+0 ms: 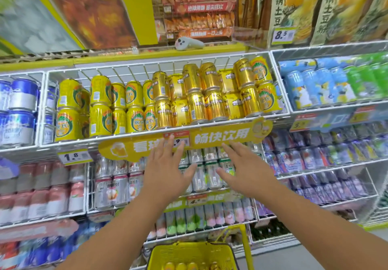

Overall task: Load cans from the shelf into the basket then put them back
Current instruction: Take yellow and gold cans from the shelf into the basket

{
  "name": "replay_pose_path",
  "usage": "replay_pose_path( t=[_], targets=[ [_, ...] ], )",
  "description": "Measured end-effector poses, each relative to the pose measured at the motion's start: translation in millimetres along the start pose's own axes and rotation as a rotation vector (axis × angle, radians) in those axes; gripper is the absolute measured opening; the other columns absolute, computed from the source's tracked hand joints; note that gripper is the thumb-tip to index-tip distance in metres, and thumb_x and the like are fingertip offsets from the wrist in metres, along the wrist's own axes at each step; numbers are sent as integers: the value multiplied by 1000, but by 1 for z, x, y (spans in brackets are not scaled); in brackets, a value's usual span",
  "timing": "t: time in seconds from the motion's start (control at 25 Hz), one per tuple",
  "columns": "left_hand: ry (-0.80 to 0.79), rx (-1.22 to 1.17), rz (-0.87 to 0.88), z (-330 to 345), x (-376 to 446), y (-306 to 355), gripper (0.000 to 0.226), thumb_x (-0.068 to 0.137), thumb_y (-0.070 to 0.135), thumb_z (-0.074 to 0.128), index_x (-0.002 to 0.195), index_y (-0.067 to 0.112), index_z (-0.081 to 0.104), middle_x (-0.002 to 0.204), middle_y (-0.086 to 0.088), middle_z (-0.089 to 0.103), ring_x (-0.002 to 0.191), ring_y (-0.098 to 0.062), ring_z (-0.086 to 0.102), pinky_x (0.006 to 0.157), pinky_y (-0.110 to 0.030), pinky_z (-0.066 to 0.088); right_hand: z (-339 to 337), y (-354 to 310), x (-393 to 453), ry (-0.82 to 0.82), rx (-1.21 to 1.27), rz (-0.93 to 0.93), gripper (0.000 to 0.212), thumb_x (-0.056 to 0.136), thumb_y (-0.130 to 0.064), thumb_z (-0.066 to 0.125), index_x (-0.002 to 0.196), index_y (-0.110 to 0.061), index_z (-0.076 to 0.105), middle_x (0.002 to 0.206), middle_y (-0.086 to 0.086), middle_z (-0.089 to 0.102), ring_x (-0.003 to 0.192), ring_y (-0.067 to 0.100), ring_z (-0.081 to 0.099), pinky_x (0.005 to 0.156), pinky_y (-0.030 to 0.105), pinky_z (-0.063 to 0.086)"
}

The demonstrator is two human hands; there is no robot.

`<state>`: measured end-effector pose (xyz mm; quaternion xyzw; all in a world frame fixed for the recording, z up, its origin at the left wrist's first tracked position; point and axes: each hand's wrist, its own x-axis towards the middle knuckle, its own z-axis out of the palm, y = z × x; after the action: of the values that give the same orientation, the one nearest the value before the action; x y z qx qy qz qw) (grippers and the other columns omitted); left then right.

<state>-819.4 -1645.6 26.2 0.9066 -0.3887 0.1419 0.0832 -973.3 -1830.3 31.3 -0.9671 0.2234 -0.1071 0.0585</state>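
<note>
Gold cans [197, 95] stand stacked two high in a white wire shelf [147, 137], with yellow cans [100, 106] to their left. Both my hands are raised in front of the shelf's yellow sign, below the gold cans. My left hand [168, 169] is spread with straight fingers and holds nothing. My right hand [241, 169] is likewise spread and empty. A yellow basket [193, 250] sits low at the bottom centre, with the tops of several gold cans [189, 266] showing inside it.
Blue and silver cans [19, 112] fill the shelf section at the left, light blue and green cans [336, 85] the one at the right. Lower shelves hold silver, pink and purple cans. Snack bags hang above. The basket's handle [243, 240] stands upright.
</note>
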Motion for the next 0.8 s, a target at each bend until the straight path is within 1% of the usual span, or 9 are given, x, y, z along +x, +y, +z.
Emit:
replay_pose_path(
  t=[0.12,0.24,0.4,0.52,0.6,0.72,0.8],
  targets=[
    [29,22,-42,-11,14,41,82,90,77,17,160,34,10,169,1,0,155,-23,-6,126,-46,2,-22,40,6,47,12,-47,83,93,-74,34,160,-31,13,168,-6,9,153,15,12,120,39,26],
    [39,8,-75,-22,27,84,82,91,77,18,160,34,9,168,0,-2,155,-24,-6,125,-48,0,-49,86,13,70,28,-80,83,91,-75,35,160,-34,12,167,-6,11,153,16,14,119,40,29],
    [49,-3,-96,-27,49,135,81,92,77,19,160,34,8,169,-1,-1,155,-26,-5,125,-50,3,-84,134,25,86,60,-80,82,90,-75,38,159,-36,16,167,-8,12,151,17,20,115,42,35],
    [48,-35,-69,-30,76,165,81,92,77,21,160,34,10,169,0,-3,155,-24,-7,125,-50,1,-100,153,40,97,83,-69,82,92,-73,39,160,-34,14,167,-7,12,152,16,18,116,42,33],
    [68,-54,-39,-31,98,181,81,92,77,23,160,34,12,168,1,-1,155,-24,-5,125,-50,1,-105,164,54,126,84,-54,83,91,-73,40,160,-33,14,167,-6,14,152,17,19,117,42,32],
    [91,-69,10,-27,125,199,81,92,75,27,159,33,14,168,-1,5,155,-26,0,125,-48,5,-107,176,73,172,72,-25,83,89,-75,41,158,-35,18,165,-6,21,149,18,27,113,42,37],
    [97,-74,36,-20,141,208,81,92,74,29,159,32,16,168,-2,7,154,-27,2,124,-49,6,-109,184,85,193,66,-6,82,89,-74,43,158,-36,20,164,-6,23,148,18,28,109,42,40]
  ],
)
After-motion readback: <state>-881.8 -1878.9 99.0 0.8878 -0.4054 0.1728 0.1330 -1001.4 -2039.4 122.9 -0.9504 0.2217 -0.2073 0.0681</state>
